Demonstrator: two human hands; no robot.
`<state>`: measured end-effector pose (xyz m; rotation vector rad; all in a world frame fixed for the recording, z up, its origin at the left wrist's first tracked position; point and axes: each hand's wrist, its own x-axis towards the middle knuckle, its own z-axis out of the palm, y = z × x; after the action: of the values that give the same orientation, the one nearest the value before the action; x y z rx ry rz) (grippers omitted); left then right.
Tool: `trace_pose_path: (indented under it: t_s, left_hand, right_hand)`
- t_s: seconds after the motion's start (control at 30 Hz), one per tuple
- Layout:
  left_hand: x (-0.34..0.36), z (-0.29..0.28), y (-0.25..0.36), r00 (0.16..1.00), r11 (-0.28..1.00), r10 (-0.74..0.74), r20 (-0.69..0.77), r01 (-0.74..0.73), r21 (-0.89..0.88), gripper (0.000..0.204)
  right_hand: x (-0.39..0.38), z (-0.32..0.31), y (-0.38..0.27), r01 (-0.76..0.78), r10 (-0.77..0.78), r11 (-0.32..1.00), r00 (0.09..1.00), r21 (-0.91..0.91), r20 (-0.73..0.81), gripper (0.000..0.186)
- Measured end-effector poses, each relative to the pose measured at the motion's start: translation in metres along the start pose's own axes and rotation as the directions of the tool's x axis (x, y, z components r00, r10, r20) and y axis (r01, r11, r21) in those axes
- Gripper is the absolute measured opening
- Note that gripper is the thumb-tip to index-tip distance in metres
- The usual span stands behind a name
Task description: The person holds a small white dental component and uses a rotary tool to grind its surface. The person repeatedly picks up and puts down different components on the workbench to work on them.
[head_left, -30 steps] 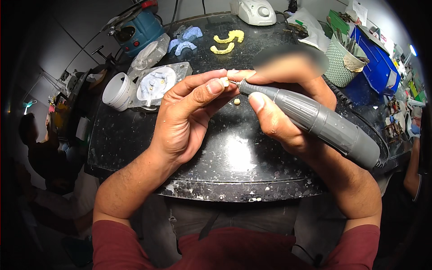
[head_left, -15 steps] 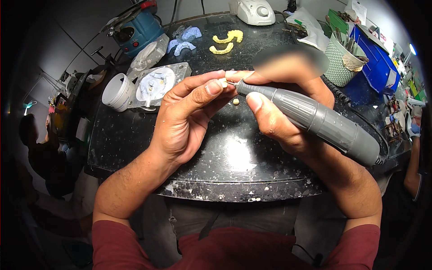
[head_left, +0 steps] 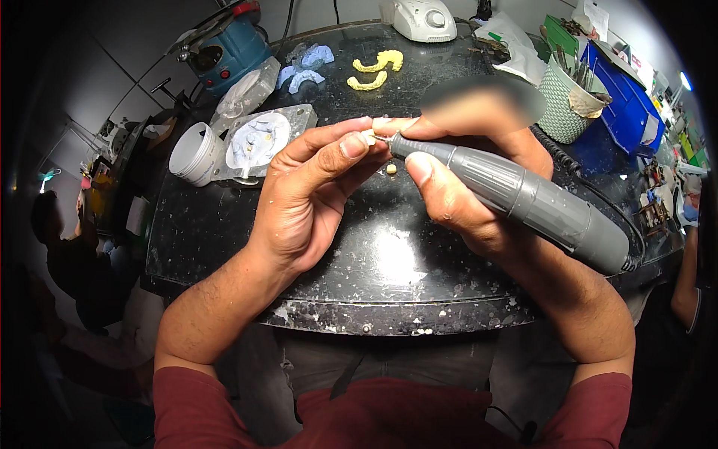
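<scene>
- Right hand [head_left: 460, 206]: closed around one grey rotary handpiece [head_left: 523, 198]; grip unchanged, handpiece's rear end slightly higher than one second earlier.
- Left hand [head_left: 303, 179]: pinches one cream dental crown [head_left: 370, 138] at the handpiece tip; pinch unchanged.
- Loose crown [head_left: 391, 169]: one, near the handpiece tip.
- Plaster dental cast [head_left: 254, 129]: one, left of the handpiece.
- Yellow arch-shaped pieces [head_left: 367, 83]: two, beyond the handpiece.
- White control unit [head_left: 424, 20]: one, farther beyond the handpiece.

Cannot tell the form of the cream piece [head_left: 369, 137], partly hidden by the left hand [head_left: 299, 179], left of the handpiece [head_left: 516, 187]. Cannot see well the far part of the right hand [head_left: 464, 206], blurred, just beyond the handpiece. Can see only partly the white box [head_left: 422, 21], cut by the upper edge, well beyond the handpiece.
</scene>
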<state>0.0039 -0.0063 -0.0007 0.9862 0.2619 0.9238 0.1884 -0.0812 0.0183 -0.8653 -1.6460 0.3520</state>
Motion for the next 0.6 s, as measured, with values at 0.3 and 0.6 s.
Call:
trace_pose_path:
  t_s: [0.3, 0.6]
  left_hand:
    - [-0.0002, 0.0004, 0.0002, 1.0, 1.0, 0.0, 0.001, 0.0, 0.0, 0.022]
    - [0.0006, 0.0009, 0.0013, 1.0, 1.0, -0.001, 0.016, 0.001, 0.0, 0.021]
  right_hand:
    - [0.0002, -0.0002, 0.0027, 0.017, -0.017, 1.0, 1.0, 0.023, -0.002, 0.017]
    - [0.0007, -0.0014, 0.0027, 0.024, -0.023, 0.999, 0.999, 0.04, -0.024, 0.018]
